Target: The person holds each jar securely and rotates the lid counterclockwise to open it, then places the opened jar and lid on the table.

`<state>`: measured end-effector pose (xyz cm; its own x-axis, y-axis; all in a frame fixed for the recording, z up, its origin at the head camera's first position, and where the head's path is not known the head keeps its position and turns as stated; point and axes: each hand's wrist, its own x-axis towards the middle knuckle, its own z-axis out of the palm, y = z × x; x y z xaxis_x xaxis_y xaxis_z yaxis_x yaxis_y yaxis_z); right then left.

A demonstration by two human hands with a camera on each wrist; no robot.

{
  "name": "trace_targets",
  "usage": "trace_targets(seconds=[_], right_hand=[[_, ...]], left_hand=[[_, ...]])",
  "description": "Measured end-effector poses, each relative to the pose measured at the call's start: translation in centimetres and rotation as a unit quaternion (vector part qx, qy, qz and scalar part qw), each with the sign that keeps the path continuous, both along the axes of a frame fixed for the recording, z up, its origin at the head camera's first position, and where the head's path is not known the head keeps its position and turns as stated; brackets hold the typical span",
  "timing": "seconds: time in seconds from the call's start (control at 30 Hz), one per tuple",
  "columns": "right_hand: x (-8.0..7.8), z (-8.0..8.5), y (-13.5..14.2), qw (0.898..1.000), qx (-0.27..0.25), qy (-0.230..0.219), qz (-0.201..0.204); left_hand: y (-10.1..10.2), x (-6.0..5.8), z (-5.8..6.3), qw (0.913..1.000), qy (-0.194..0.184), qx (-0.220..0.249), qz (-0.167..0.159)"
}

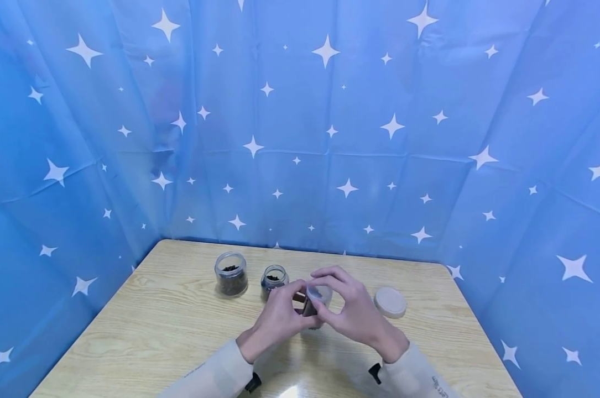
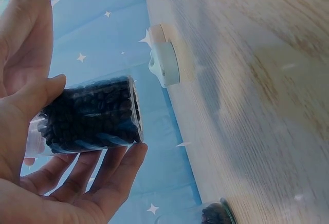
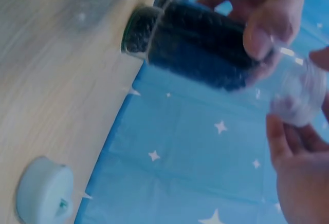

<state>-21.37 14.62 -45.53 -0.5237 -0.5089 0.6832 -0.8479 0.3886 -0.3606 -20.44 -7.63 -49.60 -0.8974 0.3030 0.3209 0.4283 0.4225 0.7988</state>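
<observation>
My left hand [image 2: 46,147]: nearest the lens, its grip curled round the body of the held jar [image 2: 92,113], thumb on one side, fingers under the other.
My right hand [image 1: 351,307]: its grip pinches the clear lid [image 1: 319,293] at the top of that jar, fingertips curled on the rim.
Table [image 1: 180,337]: pale wood grain, carrying everything; I hold the jar just above it, near the middle.
Wide jar [image 1: 231,273]: open-mouthed, a dark layer inside, standing at the back left.
Small jar [image 1: 274,278]: also open, dark bits inside, just beside my left hand.
Loose lid [image 1: 390,302]: a pale disc lying flat to the right, apart from my hands.
Held jar, looks: clear-walled, packed nearly full with dark beans, tilted in the wrist views.
Risk: I judge the smooth wall could slip if my left grip slackens while the lid turns; tilted and full, it would spill beans over the table.
</observation>
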Motion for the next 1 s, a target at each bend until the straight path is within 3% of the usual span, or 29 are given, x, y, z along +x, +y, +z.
trace_targets(seconds=[0.23,0.4,1.0], right_hand=[[-0.9,1.0,1.0,0.997,0.023,-0.029,0.07],[-1.3,1.2,1.4,0.994,0.024,-0.038,0.095],[-1.3,1.3,1.7,0.997,0.019,-0.029,0.064]], left_hand=[[0.1,0.2,0.0,0.9999,0.004,0.007,-0.009],[0.2,0.2,0.0,0.9999,0.008,0.002,-0.008],[0.2,0.1,-0.1,1.0,-0.001,0.001,-0.005]])
